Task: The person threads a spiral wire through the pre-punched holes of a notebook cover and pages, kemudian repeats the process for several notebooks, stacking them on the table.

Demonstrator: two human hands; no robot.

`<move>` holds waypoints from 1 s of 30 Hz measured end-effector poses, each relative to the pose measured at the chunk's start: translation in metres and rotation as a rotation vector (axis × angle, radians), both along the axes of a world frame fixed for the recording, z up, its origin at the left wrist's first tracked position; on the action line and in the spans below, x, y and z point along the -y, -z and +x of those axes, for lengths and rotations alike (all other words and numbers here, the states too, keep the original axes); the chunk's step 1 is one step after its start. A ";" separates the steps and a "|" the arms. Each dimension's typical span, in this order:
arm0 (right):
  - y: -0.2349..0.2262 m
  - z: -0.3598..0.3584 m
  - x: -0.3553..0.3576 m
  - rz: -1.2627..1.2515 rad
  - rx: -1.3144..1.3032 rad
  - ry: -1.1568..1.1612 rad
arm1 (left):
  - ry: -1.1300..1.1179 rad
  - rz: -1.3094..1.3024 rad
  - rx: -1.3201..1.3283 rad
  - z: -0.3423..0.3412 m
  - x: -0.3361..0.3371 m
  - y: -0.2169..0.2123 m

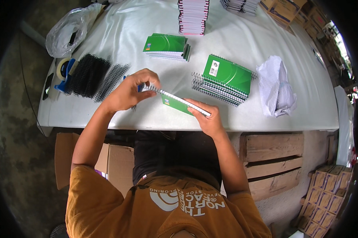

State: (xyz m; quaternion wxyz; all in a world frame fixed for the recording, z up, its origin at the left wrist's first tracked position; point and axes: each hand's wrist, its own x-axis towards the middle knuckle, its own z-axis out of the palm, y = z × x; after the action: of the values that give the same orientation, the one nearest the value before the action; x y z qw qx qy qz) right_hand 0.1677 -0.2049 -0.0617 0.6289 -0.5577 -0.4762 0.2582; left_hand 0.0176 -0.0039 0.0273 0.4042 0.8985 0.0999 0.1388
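In the head view, a small green-covered notebook (178, 104) was held edge-on above the near edge of the white table (242, 43), between the two hands. The left hand (129, 92) was closed with its fingertips pinched on a black spiral wire binding (150, 88) at the notebook's left end. The right hand (208, 119) was curled around the notebook's right end, the thumb laid along its white page edge.

Just beyond the right hand, a stack of bound green spiral notebooks (223, 81) was seen on the table, with a crumpled white plastic bag (276, 87) beside it to the right. Farther back, a stack of unbound green notebooks (167, 46) was placed near the table's middle, and a tall pile of white-edged booklets (193, 16) stood at the far edge.

To the left of the left hand, a heap of loose black wire spirals (92, 76) was spread, touching a blue tape dispenser (65, 71). A clear plastic bag (69, 29) was seen at the far left corner. Brown cardboard boxes (324, 194) were stacked on the floor at the lower right.
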 end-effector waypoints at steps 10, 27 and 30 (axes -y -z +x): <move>0.003 -0.021 0.002 0.097 0.163 0.136 | -0.193 0.915 -0.051 -0.021 0.052 0.075; 0.008 -0.043 0.005 0.227 0.413 0.100 | -0.247 0.852 0.347 -0.016 0.062 0.073; 0.011 -0.041 0.012 0.123 0.310 0.168 | 0.234 0.850 0.290 -0.038 0.085 0.109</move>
State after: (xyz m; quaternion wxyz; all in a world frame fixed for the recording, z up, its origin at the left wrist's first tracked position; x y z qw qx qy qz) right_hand 0.1264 -0.2173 -0.0723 0.6003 -0.5890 -0.5341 0.0858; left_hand -0.0204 -0.0892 -0.0813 0.0228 0.9611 -0.1255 0.2451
